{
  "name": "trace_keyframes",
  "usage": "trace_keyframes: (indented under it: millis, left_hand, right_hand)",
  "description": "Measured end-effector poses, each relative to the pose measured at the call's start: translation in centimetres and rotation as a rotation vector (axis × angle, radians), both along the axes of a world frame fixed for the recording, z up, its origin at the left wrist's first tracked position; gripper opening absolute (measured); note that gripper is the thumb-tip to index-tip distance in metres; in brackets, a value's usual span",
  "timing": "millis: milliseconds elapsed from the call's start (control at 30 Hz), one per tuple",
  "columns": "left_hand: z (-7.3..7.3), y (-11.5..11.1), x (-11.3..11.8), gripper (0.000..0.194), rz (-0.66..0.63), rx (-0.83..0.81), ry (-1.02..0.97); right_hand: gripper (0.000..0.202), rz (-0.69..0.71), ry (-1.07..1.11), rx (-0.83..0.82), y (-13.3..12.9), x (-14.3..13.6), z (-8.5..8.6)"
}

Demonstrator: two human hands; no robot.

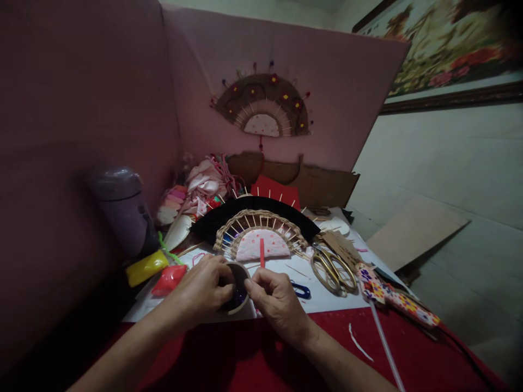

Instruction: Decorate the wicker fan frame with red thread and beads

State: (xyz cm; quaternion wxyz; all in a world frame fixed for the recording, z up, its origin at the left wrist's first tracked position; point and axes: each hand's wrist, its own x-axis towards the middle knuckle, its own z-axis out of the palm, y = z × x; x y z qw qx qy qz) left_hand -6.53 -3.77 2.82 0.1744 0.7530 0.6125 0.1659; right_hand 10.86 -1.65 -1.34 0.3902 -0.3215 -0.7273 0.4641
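Below, both hands (241, 291) pinching a small cup (238, 288); dark purple beads (238, 296) inside.

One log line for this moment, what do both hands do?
left hand: holds small cup | right hand: fingers at cup rim | fan: behind

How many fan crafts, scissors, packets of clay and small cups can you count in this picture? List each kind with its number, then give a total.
Fan crafts: 2 (wall fan, table fan)
Scissors: 1
Clay packets: 2 (yellow packet, red packet)
Cup: 1, held between left hand and right hand
Total: 6
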Motion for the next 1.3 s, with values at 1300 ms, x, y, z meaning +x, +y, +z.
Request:
trace_keyframes:
  millis: [1300]
  left_hand:
    - [-3.2, 0.0, -1.4, 0.028, -0.089, 0.049, -0.12]
  right_hand:
    - [0.034, -0.043, 0.028, -0.046, -0.1, 0.0, 0.0]
